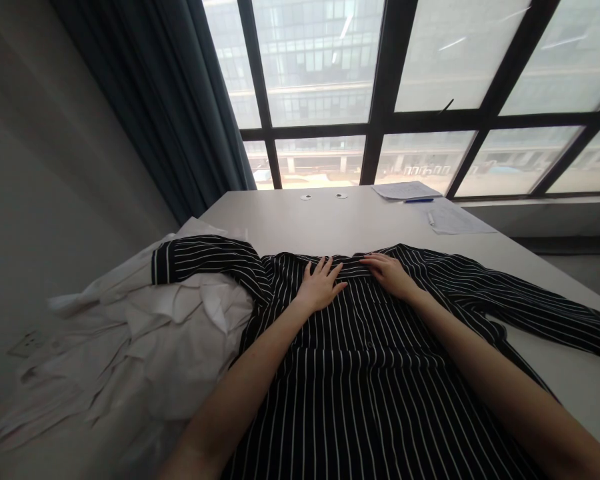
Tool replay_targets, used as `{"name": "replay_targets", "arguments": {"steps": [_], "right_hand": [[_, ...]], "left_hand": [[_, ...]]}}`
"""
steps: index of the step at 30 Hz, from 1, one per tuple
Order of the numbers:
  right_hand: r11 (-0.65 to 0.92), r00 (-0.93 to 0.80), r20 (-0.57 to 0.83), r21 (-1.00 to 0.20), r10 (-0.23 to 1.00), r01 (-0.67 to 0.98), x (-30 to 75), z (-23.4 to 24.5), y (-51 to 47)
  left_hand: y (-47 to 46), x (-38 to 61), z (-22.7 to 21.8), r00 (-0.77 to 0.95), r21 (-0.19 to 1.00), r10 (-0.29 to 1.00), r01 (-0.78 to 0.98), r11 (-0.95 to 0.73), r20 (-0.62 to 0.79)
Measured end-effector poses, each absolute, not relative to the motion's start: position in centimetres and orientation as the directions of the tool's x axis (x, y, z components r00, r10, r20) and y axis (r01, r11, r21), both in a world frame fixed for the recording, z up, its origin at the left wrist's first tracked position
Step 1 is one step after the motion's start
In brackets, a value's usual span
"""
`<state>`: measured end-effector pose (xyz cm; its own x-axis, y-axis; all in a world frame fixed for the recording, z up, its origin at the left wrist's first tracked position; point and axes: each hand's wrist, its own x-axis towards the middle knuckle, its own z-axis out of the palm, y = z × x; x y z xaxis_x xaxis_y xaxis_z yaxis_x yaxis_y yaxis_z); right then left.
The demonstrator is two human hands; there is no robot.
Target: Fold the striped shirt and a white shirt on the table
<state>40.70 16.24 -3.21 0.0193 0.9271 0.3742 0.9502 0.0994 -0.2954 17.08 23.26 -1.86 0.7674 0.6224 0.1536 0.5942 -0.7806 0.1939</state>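
A black shirt with thin white stripes [350, 393] lies spread on the table, its collar end away from me. One sleeve stretches to the right edge of the view; the other reaches left over a pile of white clothes [200, 347]. My left hand [320, 283] rests flat on the shirt just below the collar, fingers spread. Beside it, my right hand [387, 272] lies on the collar area with its fingers stretched out and the tips on the cloth. Neither hand grips anything that I can see. Both forearms cross over the shirt's body.
The white table [290, 213] runs back to a large window [320, 67]. Papers [405, 191] and a blue pen [419, 200] lie at its far right. A dark blue curtain [180, 100] hangs at the left, with a wall socket [27, 343] lower down.
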Motion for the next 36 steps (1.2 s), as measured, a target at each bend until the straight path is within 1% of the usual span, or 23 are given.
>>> {"name": "replay_targets", "arguments": {"steps": [4,7,12,15,19,22,25,36], "right_hand": [[-0.011,0.116,0.363,-0.279,0.925,0.960,39.9,-5.0,15.9],[-0.055,0.157,0.376,-0.269,0.913,0.962,39.9,-5.2,15.7],[-0.080,0.194,0.431,-0.269,0.881,0.960,40.0,-4.6,15.2],[-0.133,0.256,0.470,-0.278,0.845,0.951,40.2,-4.4,15.0],[-0.193,0.331,0.503,-0.307,0.798,0.932,40.4,-4.5,14.9],[-0.169,0.329,0.513,-0.334,0.793,0.927,40.4,-4.5,15.0],[-0.114,0.303,0.516,-0.365,0.801,0.924,40.3,-4.4,15.1],[0.061,0.228,0.551,-0.456,0.803,0.888,40.5,-4.1,15.1]], "left_hand": [[23.4,16.7,-2.6,0.771,0.199,0.619,0.590,-0.782,0.147],[23.7,16.4,-2.6,0.739,0.191,0.653,0.626,-0.756,0.166],[24.0,15.8,-2.6,0.636,0.196,0.746,0.720,-0.666,0.199],[24.3,15.4,-2.5,0.583,0.199,0.782,0.758,-0.621,0.221],[24.5,15.1,-1.9,0.442,0.239,0.843,0.821,-0.518,0.306],[24.3,15.1,-1.4,0.352,0.270,0.874,0.852,-0.447,0.336],[24.0,15.2,-1.2,0.329,0.296,0.885,0.854,-0.428,0.330],[24.8,15.5,-2.3,0.471,0.415,0.824,0.713,-0.565,0.314]]}}
